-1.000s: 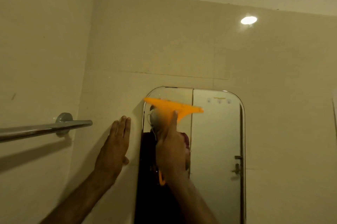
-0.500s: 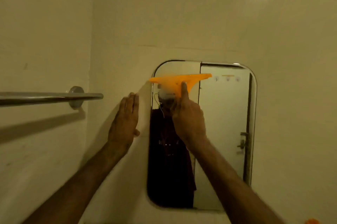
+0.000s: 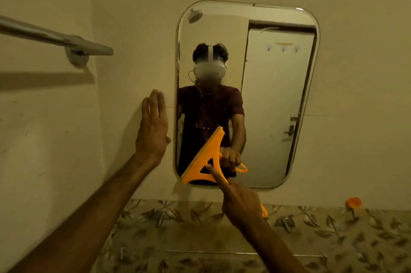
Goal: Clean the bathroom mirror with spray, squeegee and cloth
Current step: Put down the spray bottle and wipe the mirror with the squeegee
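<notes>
A rounded rectangular mirror [image 3: 273, 103] hangs on the beige tiled wall. My right hand [image 3: 241, 203] grips the handle of an orange squeegee [image 3: 205, 160], whose blade lies tilted against the mirror's lower left corner. The forefinger stretches along the handle. My left hand [image 3: 153, 126] rests flat on the wall just left of the mirror, fingers up and slightly apart, holding nothing. The mirror reflects a person in a dark shirt, a shower head and a white door. No spray bottle or cloth shows.
A chrome towel rail [image 3: 55, 38] juts from the left wall at upper left. Below the mirror runs a band of leaf-patterned tiles [image 3: 322, 239] with small metal fittings. A small orange object [image 3: 353, 202] sits at the right, on top of that band.
The squeegee has swept from the mirror's top down to its lower left corner, and the blade has turned from level to steeply tilted. My view has tipped downward. The left hand stays on the wall.
</notes>
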